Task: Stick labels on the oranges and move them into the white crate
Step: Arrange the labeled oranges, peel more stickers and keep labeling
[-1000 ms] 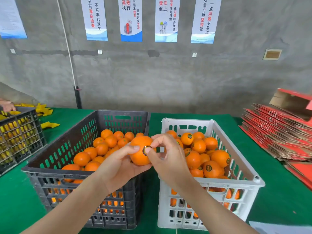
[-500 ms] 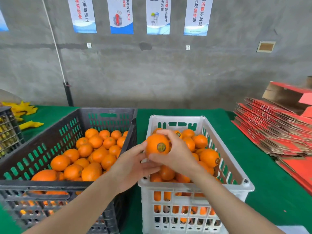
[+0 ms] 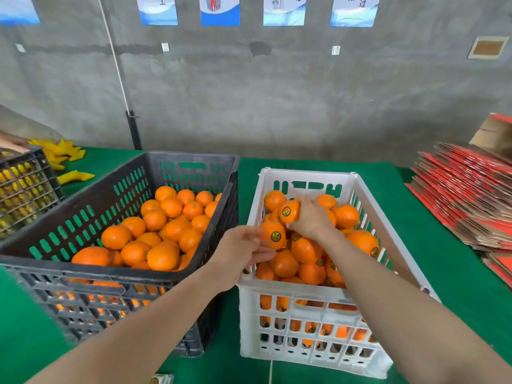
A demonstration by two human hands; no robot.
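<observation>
Nearest: both forearms reach in from the bottom edge over the green table (image 3: 443,217). Left hand (image 3: 241,253) sits at the near-left rim of the white crate (image 3: 304,297), fingers loosely curled and touching a labelled orange (image 3: 273,237) on top of the pile; cannot tell whether it grips that one or just steadies the heap. Right hand (image 3: 311,217) is further in, over the middle of the crate, wrapped around the placed orange (image 3: 288,211), sticker facing the camera, low on the pile, so my read is it's being set down, not dropped, to avoid bruising or rolling. The hands are apart, each on its own fruit. White crate is roughly full to the rim, stickers visible on several fruits. Beside it on the left, nearly touching, the black crate (image 3: 83,217) holds the unlabelled oranges (image 3: 163,231), plenty left, so the job is likely midway at best. Side-by-side layout keeps transfers short. Further right: stacked red cartons (image 3: 465,200). Far back: concrete wall with posters (image 3: 219,9).
</observation>
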